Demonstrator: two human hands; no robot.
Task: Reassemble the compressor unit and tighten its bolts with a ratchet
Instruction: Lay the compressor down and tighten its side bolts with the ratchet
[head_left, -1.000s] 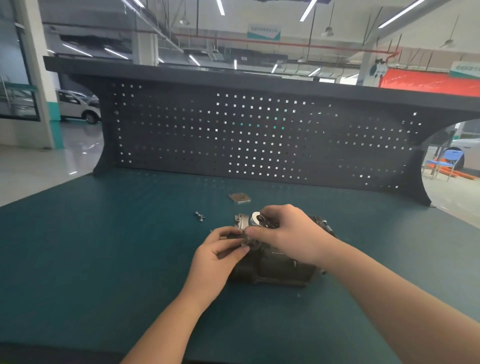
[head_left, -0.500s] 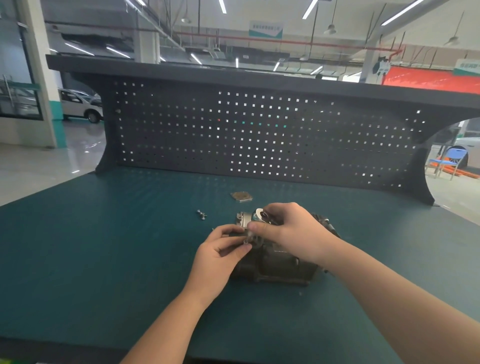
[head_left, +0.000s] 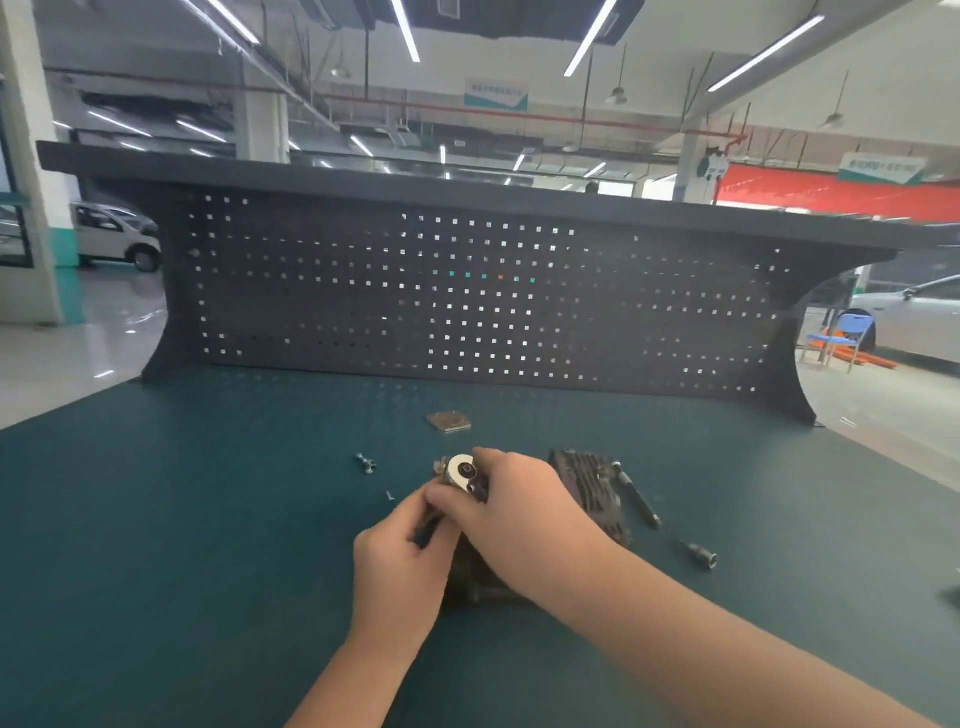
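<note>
Two loose bolts (head_left: 365, 462) are seen far left on the green bench mat (head_left: 208, 519), a smaller one (head_left: 389, 495) nearer the hands. The left hand (head_left: 400, 561) is curled round a dark handle, likely the ratchet (head_left: 464, 475). Its silver head, clearer than half a second ago, is steadied by the right hand (head_left: 511, 514), fingers pinched. The compressor unit (head_left: 589, 491) lies beneath. Tightening is judged under way. A socket (head_left: 701, 556) lies right.

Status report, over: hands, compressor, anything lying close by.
Left hand grips ratchet handle. Right hand holds ratchet head on compressor. Loose bolts, socket lie nearby on mat.
</note>
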